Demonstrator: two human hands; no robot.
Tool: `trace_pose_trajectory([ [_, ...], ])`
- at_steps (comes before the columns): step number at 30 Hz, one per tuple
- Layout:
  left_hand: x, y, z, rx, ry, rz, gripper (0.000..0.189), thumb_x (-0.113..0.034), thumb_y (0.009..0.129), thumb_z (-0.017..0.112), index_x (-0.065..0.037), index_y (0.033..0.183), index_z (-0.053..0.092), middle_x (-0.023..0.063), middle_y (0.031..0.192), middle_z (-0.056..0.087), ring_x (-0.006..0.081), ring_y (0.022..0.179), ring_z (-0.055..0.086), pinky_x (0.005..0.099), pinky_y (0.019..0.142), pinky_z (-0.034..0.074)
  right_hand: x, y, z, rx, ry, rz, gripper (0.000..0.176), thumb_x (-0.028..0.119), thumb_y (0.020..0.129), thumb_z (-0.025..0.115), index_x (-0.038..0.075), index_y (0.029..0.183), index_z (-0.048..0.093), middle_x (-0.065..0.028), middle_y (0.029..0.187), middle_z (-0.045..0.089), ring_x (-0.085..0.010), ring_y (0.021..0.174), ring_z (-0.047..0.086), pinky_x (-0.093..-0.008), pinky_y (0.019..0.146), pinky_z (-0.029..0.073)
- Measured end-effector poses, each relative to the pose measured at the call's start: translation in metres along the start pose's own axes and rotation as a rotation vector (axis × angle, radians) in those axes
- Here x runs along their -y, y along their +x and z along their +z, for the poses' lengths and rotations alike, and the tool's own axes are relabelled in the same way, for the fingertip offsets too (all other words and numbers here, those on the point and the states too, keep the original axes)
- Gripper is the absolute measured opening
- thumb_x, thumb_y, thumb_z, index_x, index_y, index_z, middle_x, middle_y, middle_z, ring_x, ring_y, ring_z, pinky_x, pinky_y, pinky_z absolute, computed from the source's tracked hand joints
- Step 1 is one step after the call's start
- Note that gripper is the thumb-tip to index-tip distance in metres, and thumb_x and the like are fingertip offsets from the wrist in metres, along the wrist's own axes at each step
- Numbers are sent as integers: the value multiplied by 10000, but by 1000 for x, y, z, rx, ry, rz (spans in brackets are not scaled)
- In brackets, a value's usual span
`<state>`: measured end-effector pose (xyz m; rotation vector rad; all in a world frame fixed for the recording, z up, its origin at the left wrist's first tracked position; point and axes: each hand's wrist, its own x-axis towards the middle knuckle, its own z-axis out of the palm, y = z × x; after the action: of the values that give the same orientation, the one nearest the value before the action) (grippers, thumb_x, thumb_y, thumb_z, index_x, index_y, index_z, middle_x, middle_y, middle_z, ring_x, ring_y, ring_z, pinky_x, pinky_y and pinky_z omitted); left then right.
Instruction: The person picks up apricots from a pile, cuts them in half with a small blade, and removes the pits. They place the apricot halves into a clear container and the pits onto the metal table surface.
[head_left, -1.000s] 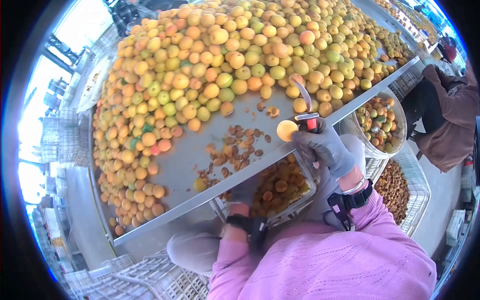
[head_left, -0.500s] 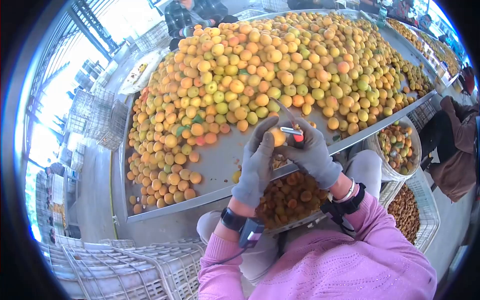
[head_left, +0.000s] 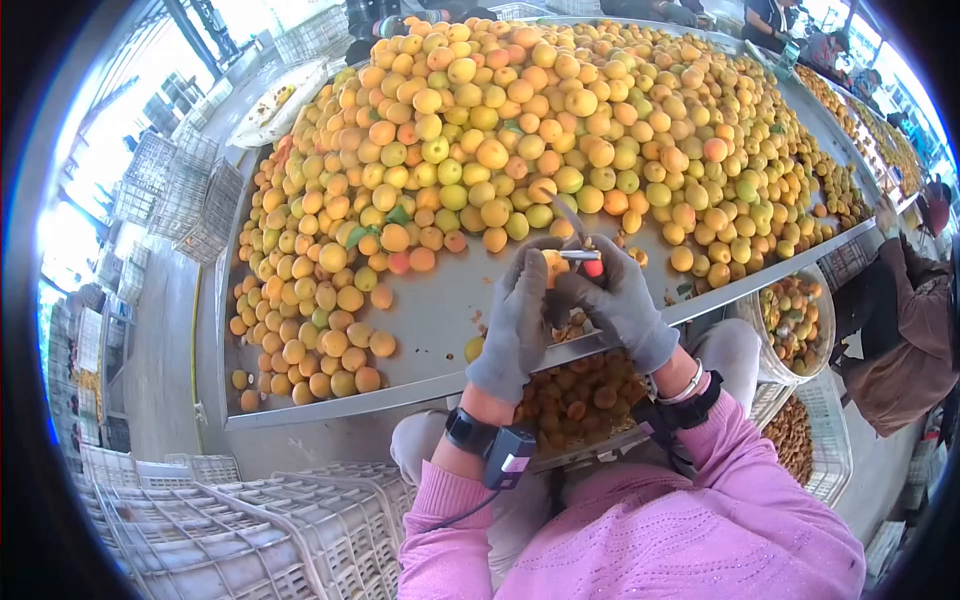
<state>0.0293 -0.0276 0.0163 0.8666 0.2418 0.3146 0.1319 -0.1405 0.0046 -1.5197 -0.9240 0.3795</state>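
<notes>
My left hand (head_left: 515,325), in a grey glove, has its fingers wrapped round an orange apricot (head_left: 555,266). Close beside it, my right hand (head_left: 630,305), also gloved, is closed on a knife (head_left: 575,222) with a curved blade and a red part on its handle. A silvery metal piece of the tool lies against the fruit. Both hands are over the near edge of a metal table (head_left: 430,325). A large heap of apricots (head_left: 490,153) covers much of that table. Below my hands, a container of apricots (head_left: 580,400) is partly hidden by my wrists.
A round tub of fruit (head_left: 793,320) stands at the right, with a crate of brown pieces (head_left: 790,440) under it. White plastic crates (head_left: 260,530) fill the lower left. A person in brown (head_left: 905,340) is at the right; other people are beyond the table.
The view has shifted slightly. The apricot has turned and sits lower between my fingers, and the knife's metal piece is now against it. Both hands still hold their things.
</notes>
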Motion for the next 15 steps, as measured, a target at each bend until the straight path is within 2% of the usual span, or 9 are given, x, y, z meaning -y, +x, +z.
trace_pose_trajectory([
  [1, 2, 0, 5, -60, -67, 60, 370, -332, 1003, 533, -75, 1268, 512, -2, 931, 600, 45, 666, 502, 194, 524, 368, 2, 1, 1, -5, 117, 85, 345, 203, 884, 711, 8, 1130, 569, -42, 906, 640, -81, 818, 560, -275, 748, 492],
  [3, 5, 2, -1, -6, -74, 101, 356, -329, 997, 545, -83, 1253, 517, -14, 909, 586, 40, 654, 480, 194, 521, 356, 14, 0, 0, -13, 238, 167, 343, 231, 893, 702, 10, 1116, 563, -58, 864, 634, -93, 795, 557, -292, 729, 488],
  [5, 4, 3, -4, 38, -83, 146, 342, -327, 992, 557, -91, 1238, 522, -25, 887, 573, 34, 642, 459, 194, 517, 343, 41, -4, -2, 10, -66, 20, 305, 263, 935, 642, -2, 1057, 555, -119, 783, 593, -176, 723, 569, -340, 673, 468],
  [6, 4, 1, -2, 1, -68, 155, 331, -330, 985, 570, -92, 1211, 528, -33, 867, 556, 33, 634, 446, 194, 516, 337, 43, -4, -1, 12, -63, 22, 305, 263, 935, 642, -2, 1057, 555, -119, 783, 593, -176, 723, 569, -340, 673, 468],
  [8, 5, 0, -3, -38, -54, 158, 321, -333, 977, 583, -94, 1185, 533, -41, 846, 540, 32, 625, 433, 194, 514, 330, 45, -6, -2, -2, -162, -49, 290, 269, 973, 575, -10, 1043, 541, -174, 753, 559, -278, 671, 552, -371, 632, 446],
  [9, 5, 0, -5, 4, -45, 157, 321, -341, 985, 564, -85, 1175, 531, -9, 921, 566, 57, 727, 503, 200, 587, 394, 46, -6, -3, -4, -160, -45, 290, 269, 973, 575, -10, 1043, 541, -174, 753, 559, -278, 671, 552, -371, 632, 446],
  [10, 6, 0, -7, 47, -37, 154, 323, -349, 992, 544, -77, 1165, 529, 23, 997, 592, 82, 830, 573, 205, 661, 457, 47, -6, -4, 35, -179, -17, 291, 271, 983, 553, -13, 1042, 534, -189, 749, 559, -321, 671, 550, -381, 629, 444],
  [11, 7, 0, -8, 48, -36, 150, 323, -349, 992, 544, -77, 1165, 529, 23, 997, 592, 82, 830, 573, 205, 661, 457, 48, -6, -5, 75, -198, 11, 293, 273, 992, 531, -16, 1041, 526, -204, 746, 560, -364, 672, 548, -392, 626, 442],
  [15, 10, 0, -10, 3, 15, 153, 325, -359, 977, 572, -88, 1151, 532, 3, 955, 576, 62, 811, 554, 196, 630, 441, 41, -4, -2, 95, -319, -6, 281, 273, 998, 510, -6, 1013, 529, -226, 754, 588, -409, 709, 588, -413, 624, 455],
])
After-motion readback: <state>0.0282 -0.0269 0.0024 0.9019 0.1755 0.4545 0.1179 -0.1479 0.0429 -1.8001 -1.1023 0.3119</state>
